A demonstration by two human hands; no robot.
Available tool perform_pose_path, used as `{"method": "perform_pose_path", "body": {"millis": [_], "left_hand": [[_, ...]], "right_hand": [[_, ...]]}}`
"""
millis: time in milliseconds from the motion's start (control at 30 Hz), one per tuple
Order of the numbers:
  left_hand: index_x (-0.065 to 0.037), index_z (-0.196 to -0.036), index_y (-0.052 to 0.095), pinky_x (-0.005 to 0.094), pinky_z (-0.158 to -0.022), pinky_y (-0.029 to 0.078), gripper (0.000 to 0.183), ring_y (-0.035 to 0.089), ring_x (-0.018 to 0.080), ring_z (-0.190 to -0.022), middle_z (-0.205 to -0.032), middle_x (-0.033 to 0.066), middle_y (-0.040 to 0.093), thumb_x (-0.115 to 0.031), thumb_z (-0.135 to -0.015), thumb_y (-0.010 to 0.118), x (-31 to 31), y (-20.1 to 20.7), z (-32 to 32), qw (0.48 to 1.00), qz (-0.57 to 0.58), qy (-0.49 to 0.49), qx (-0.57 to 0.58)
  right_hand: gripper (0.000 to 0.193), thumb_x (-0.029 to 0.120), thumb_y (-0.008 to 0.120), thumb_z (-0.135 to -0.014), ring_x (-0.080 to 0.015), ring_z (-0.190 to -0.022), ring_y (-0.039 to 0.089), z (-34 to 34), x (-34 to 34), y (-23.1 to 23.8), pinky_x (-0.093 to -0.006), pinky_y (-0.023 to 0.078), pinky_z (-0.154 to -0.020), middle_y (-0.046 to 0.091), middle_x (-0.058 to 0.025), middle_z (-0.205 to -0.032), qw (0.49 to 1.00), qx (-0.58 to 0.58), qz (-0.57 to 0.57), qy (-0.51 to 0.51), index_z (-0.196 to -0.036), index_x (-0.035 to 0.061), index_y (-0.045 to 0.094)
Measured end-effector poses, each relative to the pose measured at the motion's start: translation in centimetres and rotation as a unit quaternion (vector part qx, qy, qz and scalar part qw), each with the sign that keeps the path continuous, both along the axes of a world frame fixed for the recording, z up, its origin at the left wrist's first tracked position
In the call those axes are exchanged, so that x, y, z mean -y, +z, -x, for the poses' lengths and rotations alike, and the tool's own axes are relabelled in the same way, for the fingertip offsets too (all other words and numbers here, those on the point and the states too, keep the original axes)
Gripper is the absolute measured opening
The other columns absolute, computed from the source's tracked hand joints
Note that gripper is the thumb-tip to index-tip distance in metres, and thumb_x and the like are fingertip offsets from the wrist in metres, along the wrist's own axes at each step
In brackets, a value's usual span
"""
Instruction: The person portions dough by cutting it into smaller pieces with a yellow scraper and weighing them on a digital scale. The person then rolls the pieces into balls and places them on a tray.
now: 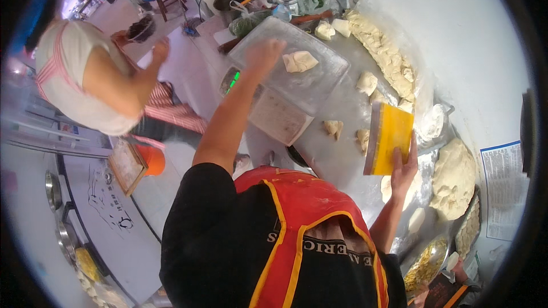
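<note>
**Dough portioning at the steel bench**

Steel worktable [337, 154] runs up the frame, floured and scattered with cut dough. Largest mass: a big dough mound [454, 177] at the right edge, near the right forearm. A long ridge of dough lumps [382, 51] lines the far wall side. A clear plastic tray [319, 80] sits tilted on a scale [231, 80] with a green readout.

One dough piece [299, 61] lies in the tray, just beside the left hand [264, 54]. That hand is blurred; fingers appear loosely curled over the tray's near-left edge, but whether they grip it cannot be told.

Right hand [404, 168] holds a yellow bench scraper [389, 140] upright, fingers wrapped along its lower right edge, blade raised off the table. Small cut pieces [333, 128] lie just left of it.

Judgement: the dough piece looks soft, light, slightly tacky; it would sag if pinched at one end, so best lifted from underneath across its middle. Scraper seems stiff, light.

Another person in a striped apron [85, 80] stands at left, well apart.
</note>
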State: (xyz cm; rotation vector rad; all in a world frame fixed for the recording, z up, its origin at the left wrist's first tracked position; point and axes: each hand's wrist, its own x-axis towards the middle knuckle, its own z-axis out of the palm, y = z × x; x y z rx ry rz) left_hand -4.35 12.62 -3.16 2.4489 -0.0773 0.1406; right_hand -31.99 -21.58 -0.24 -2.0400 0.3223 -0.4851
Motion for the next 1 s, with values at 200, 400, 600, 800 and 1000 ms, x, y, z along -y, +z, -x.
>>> {"method": "perform_pose_path", "body": {"millis": [200, 400, 600, 800, 1000], "left_hand": [[-0.005, -0.08, 0.066, 0.0324, -0.055, 0.044, 0.059, 0.056, 0.019, -0.062, -0.073, 0.0059, 0.06, -0.058, -0.09, 0.042, -6.2, -3.3, -1.6, 0.89, 0.413, 0.135, -0.142], [-0.005, -0.084, 0.062, 0.0225, -0.047, 0.038, 0.04, 0.048, 0.0091, -0.056, -0.069, 0.0009, 0.051, -0.043, -0.091, 0.053, -7.6, -5.8, -1.3, 0.755, 0.625, 0.112, -0.167], [-0.002, -0.101, 0.062, 0.0298, -0.061, 0.047, 0.034, 0.058, 0.0167, -0.068, -0.08, 0.005, 0.061, -0.033, -0.085, 0.065, -8.7, -8.1, -1.9, 0.936, 0.35, 0.044, -0.001], [-0.009, -0.11, 0.06, 0.0367, -0.071, 0.049, 0.043, 0.063, 0.0247, -0.081, -0.089, 0.0099, 0.065, -0.035, -0.077, 0.069, -4.3, -7.4, -0.3, 0.984, 0.169, -0.052, -0.014], [-0.009, -0.105, 0.058, 0.0417, -0.073, 0.048, 0.043, 0.063, 0.0299, -0.089, -0.09, 0.0104, 0.066, -0.038, -0.076, 0.071, 0.8, -6.6, 1.9, 0.992, 0.117, -0.041, -0.007]], "right_hand": [[0.052, 0.003, 0.055, -0.089, -0.0246, -0.113, 0.056, -6.7, -6.9, 1.8, -0.0335, 0.045, -0.092, 0.053, -0.0177, -0.13, 0.989, 0.018, 0.107, 0.1, -0.138, 0.0081, 0.041], [0.057, 0.005, 0.057, -0.087, -0.0322, -0.096, 0.065, -12.2, -13.1, 2.4, -0.0386, 0.053, -0.081, 0.06, -0.0194, -0.117, 0.967, -0.015, 0.198, 0.161, -0.139, 0.0197, 0.04], [0.059, 0.007, 0.058, -0.085, -0.0341, -0.083, 0.066, -14.9, -15.2, 2.3, -0.0407, 0.055, -0.072, 0.065, -0.0196, -0.1, 0.951, 0.005, 0.256, 0.175, -0.139, 0.0218, 0.039], [0.057, 0.009, 0.057, -0.086, -0.033, -0.073, 0.067, -15.7, -16.2, 2.3, -0.0405, 0.055, -0.067, 0.067, -0.0197, -0.086, 0.945, -0.013, 0.288, 0.157, -0.139, 0.0223, 0.04], [0.057, 0.009, 0.059, -0.087, -0.0318, -0.076, 0.067, -16.3, -16.3, 2.1, -0.0395, 0.054, -0.07, 0.067, -0.0185, -0.089, 0.937, -0.028, 0.308, 0.165, -0.138, 0.0256, 0.041]]}}
